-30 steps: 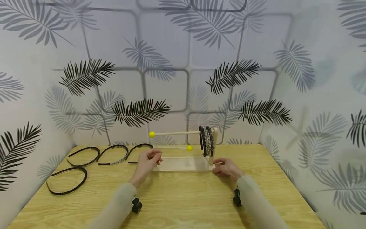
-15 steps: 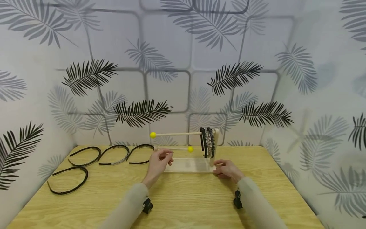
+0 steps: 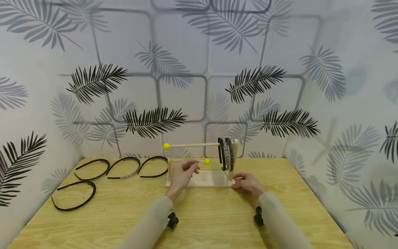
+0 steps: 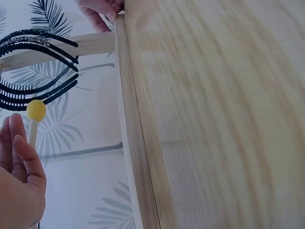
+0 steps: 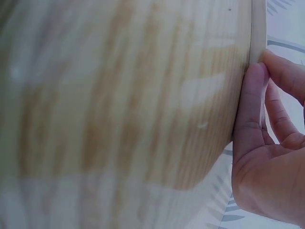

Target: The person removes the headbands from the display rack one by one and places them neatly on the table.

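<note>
A pale wooden headband stand point(image 3: 211, 178) has two horizontal rods with a yellow ball at one end of each. Several headbands point(image 3: 226, 154), black and sparkly, hang on the upper rod at the right. My left hand point(image 3: 182, 174) is at the lower rod, just left of its yellow ball point(image 3: 207, 161). Seen from the left wrist, its fingers point(image 4: 21, 157) are loosely bent beside the rod and hold nothing visible; whether they touch the rod I cannot tell. My right hand point(image 3: 245, 183) pinches the right end of the stand's base between thumb and fingers point(image 5: 251, 95).
Black headbands lie on the left of the wooden table point(image 3: 199, 214): one in front point(image 3: 74, 196), and a row behind it with a left one point(image 3: 92, 169), a sparkly-ended middle one point(image 3: 123, 168) and a right one point(image 3: 153, 167). A leaf-patterned wall covering point(image 3: 180, 100) surrounds the table.
My left hand has moved right along the lower rod, from its left end to near the yellow ball. My right hand has stayed at the base; the headbands have not moved.
</note>
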`<action>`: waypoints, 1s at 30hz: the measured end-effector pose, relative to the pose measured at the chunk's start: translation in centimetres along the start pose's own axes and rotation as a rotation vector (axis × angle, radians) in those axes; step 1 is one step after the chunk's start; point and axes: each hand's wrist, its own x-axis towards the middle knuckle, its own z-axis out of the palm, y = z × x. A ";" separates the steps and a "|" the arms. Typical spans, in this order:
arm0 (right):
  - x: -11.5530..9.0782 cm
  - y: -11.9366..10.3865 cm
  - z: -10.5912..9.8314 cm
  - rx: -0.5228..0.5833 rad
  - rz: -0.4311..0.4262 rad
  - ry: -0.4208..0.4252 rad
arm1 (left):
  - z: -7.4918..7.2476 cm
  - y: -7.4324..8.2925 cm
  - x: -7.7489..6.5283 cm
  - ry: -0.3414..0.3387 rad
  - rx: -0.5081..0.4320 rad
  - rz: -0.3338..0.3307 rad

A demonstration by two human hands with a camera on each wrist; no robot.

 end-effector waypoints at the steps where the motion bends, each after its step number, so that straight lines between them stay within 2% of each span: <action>1: 0.0 0.0 -0.1 -0.002 -0.001 -0.003 | 0.3 0.0 0.0 -0.005 -0.003 0.000; 7: -0.2 -0.1 -0.3 0.006 -0.006 0.001 | 1.9 0.3 0.2 -0.050 -0.009 0.018; 15: -0.3 0.0 -0.1 0.005 -0.005 0.007 | 4.1 0.7 0.1 -0.089 -0.079 -0.005; 17: -0.2 0.0 0.0 0.008 -0.001 0.011 | 4.6 1.6 -0.2 -0.105 -0.071 -0.011; 22: -0.1 0.3 -0.1 0.008 0.010 0.023 | 5.9 2.7 -0.3 -0.132 -0.026 -0.013; 24: -0.2 0.3 -0.1 0.003 0.007 0.019 | 6.4 2.2 0.0 -0.132 -0.018 -0.012; 30: -0.5 -0.2 -0.1 -0.007 0.002 0.002 | 7.2 2.3 0.4 -0.118 -0.026 -0.031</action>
